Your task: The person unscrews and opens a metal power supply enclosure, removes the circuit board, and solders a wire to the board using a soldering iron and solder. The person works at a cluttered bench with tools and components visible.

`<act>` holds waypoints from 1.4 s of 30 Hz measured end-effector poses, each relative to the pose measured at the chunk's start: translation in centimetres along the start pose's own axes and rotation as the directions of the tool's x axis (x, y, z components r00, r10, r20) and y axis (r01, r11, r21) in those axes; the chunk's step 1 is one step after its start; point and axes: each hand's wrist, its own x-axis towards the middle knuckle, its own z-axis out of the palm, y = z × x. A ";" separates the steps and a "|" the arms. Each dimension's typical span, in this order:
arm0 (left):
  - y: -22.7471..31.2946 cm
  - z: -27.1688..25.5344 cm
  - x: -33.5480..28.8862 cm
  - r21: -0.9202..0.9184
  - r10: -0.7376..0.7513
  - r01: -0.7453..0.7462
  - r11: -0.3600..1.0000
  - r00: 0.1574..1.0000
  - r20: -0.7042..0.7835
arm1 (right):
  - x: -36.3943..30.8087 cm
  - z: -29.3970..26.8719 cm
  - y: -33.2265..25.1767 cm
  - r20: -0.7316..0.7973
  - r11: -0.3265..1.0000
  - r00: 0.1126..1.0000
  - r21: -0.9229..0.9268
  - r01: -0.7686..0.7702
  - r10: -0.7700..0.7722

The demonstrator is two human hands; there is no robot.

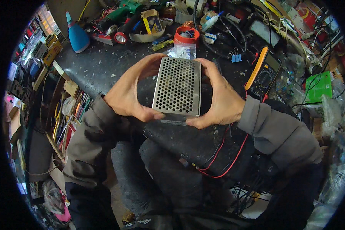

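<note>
Between my two hands is a metal box with a perforated top (178, 86), most likely a power supply unit, held over the near part of the dark workbench (107, 69). My left hand (132, 92) grips its left side, thumb at the near left corner and fingers reaching round the far end. On the opposite side my right hand (220, 96) clasps it, thumb at the near right corner. The round holes of the top face up toward me. A pale label shows in part on its near side. The underside is hidden.
To the right lies a yellow-edged multimeter (262, 73) with red and black leads (234, 161) hanging off the bench. Behind the box are a clear plastic bag (182, 53) and a red tub (186, 35). A blue bottle (77, 36) stands far left; a blue binder clip (236, 57) lies right.
</note>
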 end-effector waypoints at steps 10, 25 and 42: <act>0.1 0.4 -1.2 0.147 0.047 -0.046 0.988 0.999 -0.004 | 0.7 -1.6 -0.1 0.149 0.992 0.986 0.084 -0.092 0.079; 2.1 -0.1 -0.6 0.231 0.084 -0.091 0.969 0.996 0.040 | 0.6 -1.2 -0.7 0.102 0.996 0.994 -0.086 -0.037 0.045; 10.4 -0.9 0.8 0.774 0.263 -0.404 0.487 0.913 0.311 | 2.5 -0.3 -5.3 0.095 0.937 0.995 -0.349 0.006 0.029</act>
